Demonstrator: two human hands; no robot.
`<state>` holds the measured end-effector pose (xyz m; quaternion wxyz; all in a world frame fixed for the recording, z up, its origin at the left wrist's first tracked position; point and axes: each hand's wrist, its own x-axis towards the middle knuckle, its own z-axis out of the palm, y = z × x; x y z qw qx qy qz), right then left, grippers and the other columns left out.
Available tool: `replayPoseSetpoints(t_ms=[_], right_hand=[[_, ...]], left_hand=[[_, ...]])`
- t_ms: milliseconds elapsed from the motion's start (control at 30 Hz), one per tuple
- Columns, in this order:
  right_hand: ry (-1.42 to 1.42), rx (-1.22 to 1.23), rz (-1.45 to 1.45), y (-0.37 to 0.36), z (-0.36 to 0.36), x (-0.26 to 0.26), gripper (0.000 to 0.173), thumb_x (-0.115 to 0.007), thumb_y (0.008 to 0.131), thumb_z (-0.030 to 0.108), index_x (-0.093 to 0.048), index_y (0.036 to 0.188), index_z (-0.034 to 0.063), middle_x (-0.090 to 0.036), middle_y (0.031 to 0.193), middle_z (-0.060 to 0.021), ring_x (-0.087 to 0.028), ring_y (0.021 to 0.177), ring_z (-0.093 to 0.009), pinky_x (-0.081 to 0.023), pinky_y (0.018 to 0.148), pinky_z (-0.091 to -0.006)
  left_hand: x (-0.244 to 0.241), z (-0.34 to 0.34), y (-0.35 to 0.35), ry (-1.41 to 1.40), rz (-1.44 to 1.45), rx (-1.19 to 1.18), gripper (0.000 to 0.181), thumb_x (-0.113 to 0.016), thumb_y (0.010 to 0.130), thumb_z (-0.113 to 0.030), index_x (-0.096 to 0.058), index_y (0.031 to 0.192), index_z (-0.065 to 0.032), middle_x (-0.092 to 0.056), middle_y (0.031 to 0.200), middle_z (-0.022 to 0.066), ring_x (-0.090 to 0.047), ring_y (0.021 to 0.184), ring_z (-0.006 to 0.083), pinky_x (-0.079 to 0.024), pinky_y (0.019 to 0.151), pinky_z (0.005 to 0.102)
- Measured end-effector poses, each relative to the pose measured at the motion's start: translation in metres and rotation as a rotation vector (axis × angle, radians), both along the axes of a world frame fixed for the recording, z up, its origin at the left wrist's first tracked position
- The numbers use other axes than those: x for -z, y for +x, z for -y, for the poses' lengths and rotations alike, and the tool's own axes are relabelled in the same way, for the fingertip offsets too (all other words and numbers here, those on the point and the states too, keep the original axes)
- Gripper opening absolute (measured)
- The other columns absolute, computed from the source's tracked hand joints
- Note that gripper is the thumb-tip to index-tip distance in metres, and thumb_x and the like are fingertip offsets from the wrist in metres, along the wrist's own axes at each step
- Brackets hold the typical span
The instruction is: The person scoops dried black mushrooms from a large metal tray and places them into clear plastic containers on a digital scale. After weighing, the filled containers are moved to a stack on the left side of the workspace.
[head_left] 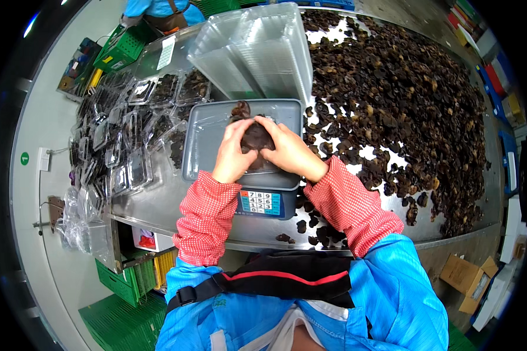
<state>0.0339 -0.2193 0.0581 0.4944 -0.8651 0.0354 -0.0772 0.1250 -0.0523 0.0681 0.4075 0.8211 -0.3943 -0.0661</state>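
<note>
My left hand point(233, 153) and my right hand point(292, 152) cup a clump of dark wood ear mushrooms point(258, 139) between them. The thumbs nearly meet on the near side, and the fingertips curve around the far side. Another brown piece point(240, 109) sits just beyond the left fingertips. Below is the grey pan point(192, 131) of a digital scale with a keypad point(260, 203) on its front. A clear plastic tray or its lid lies on the pan; my hands hide much of it.
A tall stack of clear plastic trays point(252, 52) stands behind the scale. Loose wood ear mushrooms point(399, 92) cover the right of the metal table point(151, 210). Filled clear boxes point(131, 131) are heaped on the left. A co-worker point(162, 13) is at the far end, near a green crate point(120, 48).
</note>
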Motion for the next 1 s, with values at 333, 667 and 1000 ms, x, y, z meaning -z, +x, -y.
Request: replayPoseSetpoints(t_ms=[333, 667, 1000], right_hand=[[0.541, 0.175, -0.098, -0.060, 0.031, -0.037, 0.047, -0.065, 0.090, 0.009, -0.053, 0.136, 0.0090, -0.059, 0.090, -0.0016, -0.057, 0.060, -0.006, -0.048, 0.049, -0.0218], [0.186, 0.269, -0.263, -0.138, 0.104, 0.054, 0.041, -0.061, 0.089, 0.010, -0.058, 0.130, 0.0078, -0.066, 0.097, -0.0076, -0.061, 0.071, -0.011, -0.051, 0.059, -0.0286], [-0.566, 0.179, -0.360, -0.113, 0.092, 0.025, 0.033, -0.062, 0.095, 0.025, -0.063, 0.126, 0.0154, -0.068, 0.112, -0.0157, -0.067, 0.095, -0.038, -0.054, 0.080, -0.0430]], left_hand=[[-0.029, -0.049, -0.017, -0.104, -0.228, -0.318, 0.050, -0.078, 0.081, -0.013, -0.063, 0.128, -0.0062, -0.060, 0.127, 0.0093, -0.059, 0.116, 0.0219, -0.054, 0.087, 0.0309], [-0.013, -0.140, -0.044, -0.640, -0.963, -0.652, 0.042, -0.065, 0.098, -0.020, -0.052, 0.136, -0.0060, -0.065, 0.117, 0.0094, -0.065, 0.108, 0.0197, -0.059, 0.089, 0.0370], [0.007, -0.131, -0.046, -0.892, -1.325, -0.635, 0.057, -0.067, 0.097, -0.029, -0.035, 0.142, -0.0128, -0.050, 0.131, 0.0293, -0.055, 0.123, 0.0385, -0.048, 0.107, 0.0504]])
